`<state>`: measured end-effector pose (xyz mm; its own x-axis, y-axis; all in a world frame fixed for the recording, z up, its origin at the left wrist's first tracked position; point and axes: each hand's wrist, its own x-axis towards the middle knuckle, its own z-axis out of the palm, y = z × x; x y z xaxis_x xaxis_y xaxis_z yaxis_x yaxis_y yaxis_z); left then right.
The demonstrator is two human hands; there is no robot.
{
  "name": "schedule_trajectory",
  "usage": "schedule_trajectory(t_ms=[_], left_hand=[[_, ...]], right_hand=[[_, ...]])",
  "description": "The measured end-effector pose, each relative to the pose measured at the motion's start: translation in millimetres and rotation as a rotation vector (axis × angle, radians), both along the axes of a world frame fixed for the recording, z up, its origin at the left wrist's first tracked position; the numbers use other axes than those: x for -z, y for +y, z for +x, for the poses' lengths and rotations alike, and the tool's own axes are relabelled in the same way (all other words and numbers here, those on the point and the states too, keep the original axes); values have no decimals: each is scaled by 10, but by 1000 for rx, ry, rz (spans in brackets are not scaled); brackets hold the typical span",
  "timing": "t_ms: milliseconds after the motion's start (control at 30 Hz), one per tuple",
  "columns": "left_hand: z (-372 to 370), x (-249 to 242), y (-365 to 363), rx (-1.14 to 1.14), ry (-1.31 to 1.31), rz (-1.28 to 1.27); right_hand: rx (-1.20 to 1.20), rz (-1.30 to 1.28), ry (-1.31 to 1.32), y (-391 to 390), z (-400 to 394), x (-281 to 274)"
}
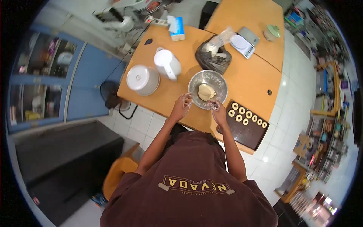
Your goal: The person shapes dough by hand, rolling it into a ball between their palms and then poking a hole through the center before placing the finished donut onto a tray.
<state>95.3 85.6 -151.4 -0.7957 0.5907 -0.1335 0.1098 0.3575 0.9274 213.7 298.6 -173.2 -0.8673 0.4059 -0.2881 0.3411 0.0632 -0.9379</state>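
A lump of pale dough (206, 92) rests in a metal mixing bowl (222, 82) near the front of the table. My left hand (183, 106), dusted with flour, is at the bowl's left rim with its fingers bent and apart; I see nothing in them. On the right, my right hand (216, 109) reaches over the near rim, its fingertips drawn together close below the dough. Whatever those fingers hold is too small to make out. Right of this hand lies a dark baking tray (245, 134) with several ring-shaped dough pieces (242, 110).
Behind the bowl stands a black plastic bag (211, 60), with a white kitchen scale (242, 46) to its right. At left are a white pitcher (166, 63) and a lidded white container (143, 79). A tissue box (177, 29) and lidded jar (271, 33) stand farther back.
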Motion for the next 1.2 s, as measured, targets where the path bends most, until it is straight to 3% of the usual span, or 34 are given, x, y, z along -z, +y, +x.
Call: schedule_trajectory(t_ms=[133, 233, 333, 433, 567, 633, 733, 833, 1067, 1200], left_hand=[[-461, 11, 82, 193, -81, 43], [-772, 198, 182, 342, 59, -4], [-989, 431, 330, 462, 57, -85], [-1112, 568, 539, 614, 274, -80], [-1144, 604, 800, 757, 236, -277], [-1135, 855, 917, 814, 317, -352], [-1113, 1057, 1058, 929, 228, -441], [-1001, 1104, 1091, 888, 326, -502], [-1031, 1163, 1137, 846, 416, -533], [-1042, 1197, 1139, 839, 408, -497]], right_hand=[[257, -166, -10, -94, -149, 339], [457, -263, -28, -181, -321, 492], [513, -112, -47, -226, -450, 677], [508, 62, -136, -238, -591, 936], [535, 124, -200, -315, -718, 746], [587, 145, -234, -331, -767, 815], [623, 125, -285, -335, -802, 1025], [702, 219, -265, -375, -827, 1158], [781, 25, -176, -364, -842, 1279], [741, 138, -243, -352, -864, 1413]])
